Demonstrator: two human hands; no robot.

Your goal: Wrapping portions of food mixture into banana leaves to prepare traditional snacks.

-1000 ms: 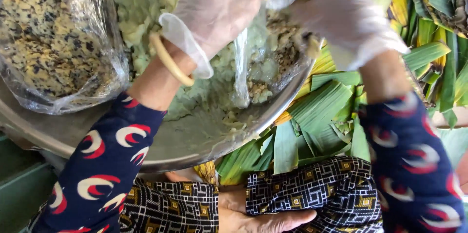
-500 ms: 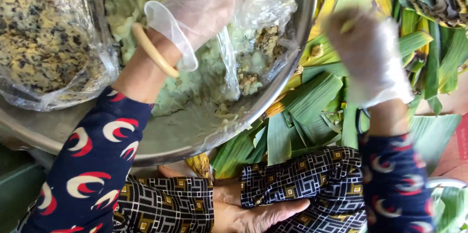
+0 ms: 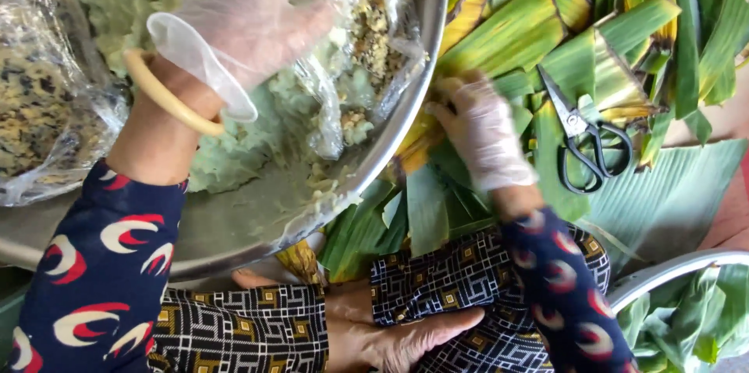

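Green leaf strips (image 3: 546, 37) lie under your open right hand (image 3: 484, 135); your left hand (image 3: 257, 10) grips a filled plastic sheet (image 3: 367, 37); select one strip next.

Count's easy: two gloved hands, left (image 3: 257, 14) and right (image 3: 484, 135), one scissors (image 3: 581, 135) at 3 o'clock, two metal bowls (image 3: 421, 53) (image 3: 663, 268), one bangle (image 3: 168, 96).

— Shiny smooth metal bowl (image 3: 406, 115), crinkled clear plastic bag (image 3: 367, 45)?
— Yes. Thin translucent plastic gloves on both hands, glossy ribbed green leaves (image 3: 507, 30), black-handled steel scissors (image 3: 581, 135), patterned cloth sleeves.
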